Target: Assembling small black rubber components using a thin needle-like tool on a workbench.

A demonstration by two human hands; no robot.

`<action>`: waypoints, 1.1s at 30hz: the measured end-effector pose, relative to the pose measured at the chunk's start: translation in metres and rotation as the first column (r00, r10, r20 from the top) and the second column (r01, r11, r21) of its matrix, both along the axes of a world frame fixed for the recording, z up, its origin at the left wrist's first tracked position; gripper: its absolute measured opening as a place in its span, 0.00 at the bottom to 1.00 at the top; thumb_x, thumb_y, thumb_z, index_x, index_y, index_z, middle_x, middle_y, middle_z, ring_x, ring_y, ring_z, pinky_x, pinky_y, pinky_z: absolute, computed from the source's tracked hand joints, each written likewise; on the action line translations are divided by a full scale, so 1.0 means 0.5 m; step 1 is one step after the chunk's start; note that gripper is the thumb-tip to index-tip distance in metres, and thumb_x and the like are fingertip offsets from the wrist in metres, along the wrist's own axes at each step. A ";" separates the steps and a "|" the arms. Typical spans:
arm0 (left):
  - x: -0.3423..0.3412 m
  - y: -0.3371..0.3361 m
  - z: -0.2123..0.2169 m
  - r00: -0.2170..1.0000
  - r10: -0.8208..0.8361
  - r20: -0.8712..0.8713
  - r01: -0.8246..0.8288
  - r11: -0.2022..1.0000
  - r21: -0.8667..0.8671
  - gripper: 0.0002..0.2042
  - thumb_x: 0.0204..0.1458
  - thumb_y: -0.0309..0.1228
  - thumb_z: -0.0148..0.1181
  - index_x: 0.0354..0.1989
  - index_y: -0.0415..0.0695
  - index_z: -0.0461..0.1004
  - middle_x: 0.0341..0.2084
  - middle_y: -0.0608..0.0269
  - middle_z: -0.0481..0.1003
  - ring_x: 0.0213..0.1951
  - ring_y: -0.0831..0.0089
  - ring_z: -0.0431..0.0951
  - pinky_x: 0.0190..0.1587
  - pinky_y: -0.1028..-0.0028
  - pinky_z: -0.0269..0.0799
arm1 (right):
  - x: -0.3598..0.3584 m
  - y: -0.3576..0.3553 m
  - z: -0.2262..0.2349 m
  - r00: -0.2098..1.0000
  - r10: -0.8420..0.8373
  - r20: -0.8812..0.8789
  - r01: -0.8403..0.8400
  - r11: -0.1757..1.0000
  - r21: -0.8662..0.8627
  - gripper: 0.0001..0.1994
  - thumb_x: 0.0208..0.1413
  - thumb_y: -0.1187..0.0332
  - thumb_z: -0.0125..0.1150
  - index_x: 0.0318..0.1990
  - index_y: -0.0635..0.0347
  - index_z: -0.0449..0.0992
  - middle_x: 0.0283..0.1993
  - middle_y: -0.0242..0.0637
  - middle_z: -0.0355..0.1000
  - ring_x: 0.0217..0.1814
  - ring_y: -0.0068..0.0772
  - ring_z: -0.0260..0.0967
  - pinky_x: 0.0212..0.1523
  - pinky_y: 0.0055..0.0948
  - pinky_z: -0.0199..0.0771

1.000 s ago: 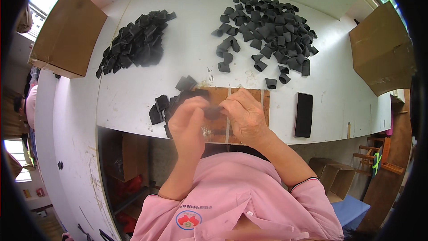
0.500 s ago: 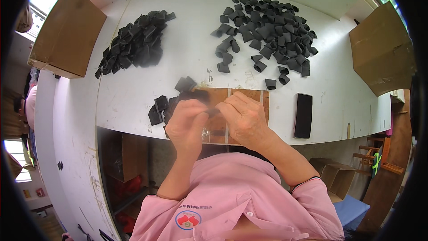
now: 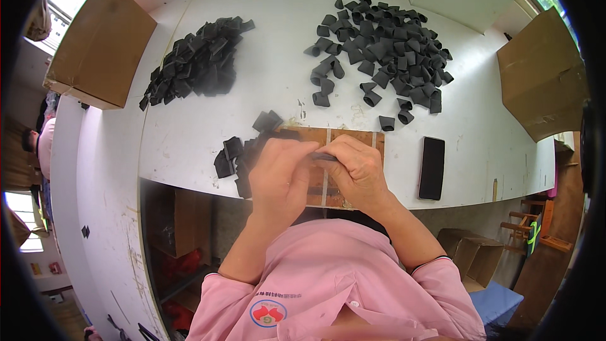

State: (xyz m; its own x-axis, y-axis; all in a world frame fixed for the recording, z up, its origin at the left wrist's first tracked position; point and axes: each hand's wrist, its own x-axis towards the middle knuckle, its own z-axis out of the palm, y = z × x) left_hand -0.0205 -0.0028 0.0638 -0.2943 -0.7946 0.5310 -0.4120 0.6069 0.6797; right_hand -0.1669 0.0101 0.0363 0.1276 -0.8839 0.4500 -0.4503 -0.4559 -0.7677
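Note:
My left hand (image 3: 278,173) and my right hand (image 3: 356,167) meet above a brown board (image 3: 353,136) at the table's near edge. Together they pinch a small flat black piece (image 3: 323,157) between the fingertips; most of it is hidden by the fingers. A few loose black pieces (image 3: 230,151) lie just left of my left hand. A heap of flat black pieces (image 3: 199,63) sits at the far left, and a wider spread of curled black pieces (image 3: 385,44) at the far right.
A black rectangular slab (image 3: 432,167) lies right of the board. Cardboard boxes stand at the left (image 3: 101,44) and right (image 3: 543,76) ends of the white table (image 3: 278,88). Another person (image 3: 41,145) is at the far left edge.
Both hands stay over the board, with the fingers shifting slightly around the black piece. Nothing else has moved.

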 end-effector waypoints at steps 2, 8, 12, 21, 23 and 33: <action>0.002 0.006 -0.017 0.992 0.041 -0.118 -0.028 0.993 0.111 0.05 0.46 0.18 0.53 0.33 0.36 0.72 0.25 0.62 0.69 0.25 0.81 0.67 0.25 0.85 0.60 | 0.009 -0.001 -0.016 0.999 -0.037 -0.006 0.036 0.994 -0.104 0.11 0.34 0.75 0.61 0.30 0.62 0.69 0.24 0.37 0.64 0.26 0.37 0.64 0.25 0.30 0.65; 0.018 0.000 -0.032 0.965 0.073 -0.252 -0.008 0.968 0.249 0.02 0.48 0.19 0.53 0.29 0.34 0.70 0.25 0.65 0.69 0.24 0.86 0.64 0.25 0.88 0.59 | 0.011 -0.014 0.013 0.989 -0.053 -0.137 0.031 0.987 -0.157 0.09 0.33 0.75 0.60 0.25 0.61 0.67 0.21 0.35 0.60 0.24 0.35 0.62 0.21 0.29 0.63; 0.023 0.000 -0.038 0.971 0.033 -0.238 0.041 0.954 0.298 0.02 0.47 0.19 0.54 0.28 0.34 0.70 0.25 0.65 0.69 0.23 0.84 0.64 0.25 0.86 0.60 | 0.013 -0.020 -0.002 0.972 -0.051 -0.230 0.005 0.981 -0.196 0.09 0.32 0.74 0.60 0.22 0.60 0.64 0.20 0.34 0.58 0.23 0.33 0.61 0.19 0.29 0.61; 0.010 -0.012 -0.038 0.948 -0.090 -0.307 0.147 0.974 0.170 0.08 0.45 0.20 0.55 0.35 0.35 0.71 0.29 0.59 0.70 0.32 0.75 0.68 0.36 0.80 0.63 | 0.008 -0.008 -0.002 0.984 -0.016 -0.179 0.005 0.998 -0.067 0.10 0.38 0.71 0.61 0.23 0.60 0.64 0.21 0.35 0.61 0.23 0.35 0.62 0.21 0.30 0.63; 0.009 -0.006 -0.039 0.940 -0.066 -0.336 0.135 0.973 0.185 0.07 0.46 0.21 0.54 0.35 0.34 0.71 0.29 0.58 0.70 0.32 0.76 0.68 0.35 0.81 0.63 | 0.005 -0.010 0.001 0.997 -0.013 -0.080 0.008 0.998 -0.056 0.08 0.40 0.72 0.61 0.26 0.61 0.66 0.23 0.35 0.63 0.24 0.36 0.64 0.23 0.29 0.64; 0.012 0.031 -0.026 0.709 0.086 -0.700 0.222 0.915 0.337 0.12 0.51 0.24 0.49 0.43 0.33 0.65 0.31 0.59 0.69 0.30 0.78 0.67 0.33 0.80 0.64 | -0.021 0.023 0.054 0.761 -0.094 0.642 -0.266 0.857 0.441 0.10 0.51 0.67 0.55 0.23 0.61 0.68 0.18 0.27 0.63 0.19 0.18 0.58 0.19 0.17 0.57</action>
State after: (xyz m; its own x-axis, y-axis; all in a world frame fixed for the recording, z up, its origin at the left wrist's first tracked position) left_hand -0.0145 0.0127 0.0509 -0.0302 -0.9617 0.2723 0.2977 0.2514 0.9210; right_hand -0.1775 0.0216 0.0635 0.0659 -0.9975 -0.0255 0.2332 0.0402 -0.9716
